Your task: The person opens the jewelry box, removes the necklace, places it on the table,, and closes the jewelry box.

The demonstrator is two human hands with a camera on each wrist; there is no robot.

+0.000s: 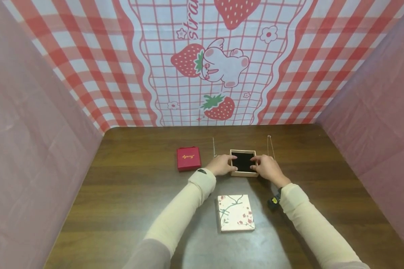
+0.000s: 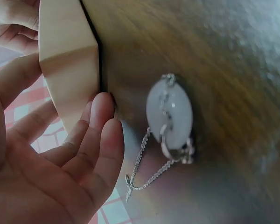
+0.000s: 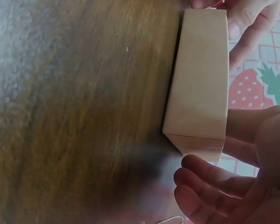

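Note:
A small open box [image 1: 244,174] with pale tan walls and a black pad [image 1: 243,163] inside stands on the table, between my two hands. My left hand [image 1: 221,164] grips its left wall, thumb and forefinger over the rim and other fingers against the outside. My right hand [image 1: 268,167] holds the right wall in much the same way. Beside the left hand lies a silver chain necklace [image 1: 213,146]; a pale oval piece [image 2: 170,114] with chain around it shows in the left wrist view. Beyond the right hand lies another thin necklace [image 1: 270,144].
A red box [image 1: 188,158] with gold lettering sits to the left. Nearer the person lies a white square lid or box [image 1: 235,213] with a blossom print. The wooden table [image 1: 121,209] meets a strawberry-print cloth [image 1: 219,108] behind and pink cloths at both sides.

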